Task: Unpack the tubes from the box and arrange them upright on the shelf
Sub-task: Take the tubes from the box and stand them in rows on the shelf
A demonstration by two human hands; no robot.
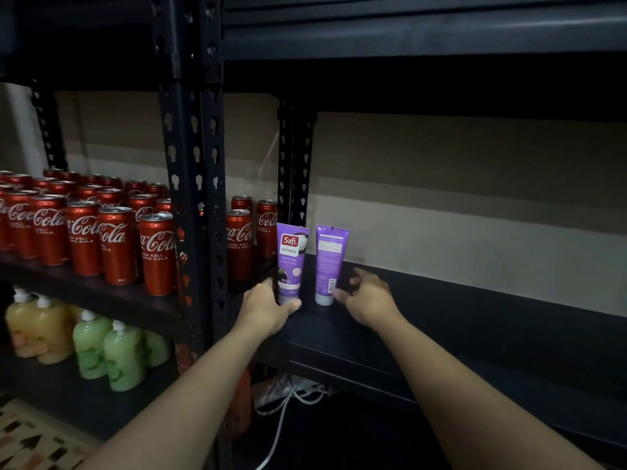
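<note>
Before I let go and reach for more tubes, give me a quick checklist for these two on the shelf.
1. The left tube stands on its cap: ok.
2. The right tube stands on its cap: ok.
3. Both labels face out: not ok, the right tube shows its back.
4. The left grip holds the left tube's base: ok.
5. The right grip touches the right tube: cannot tell, fingers close beside its base.
6. Bare shelf room to the right: ok.

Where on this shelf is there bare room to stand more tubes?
The shelf board is bare right of the right tube, beyond the right hand. Crowded leftward: the left tube in the left hand, the post, then cola cans.
</note>
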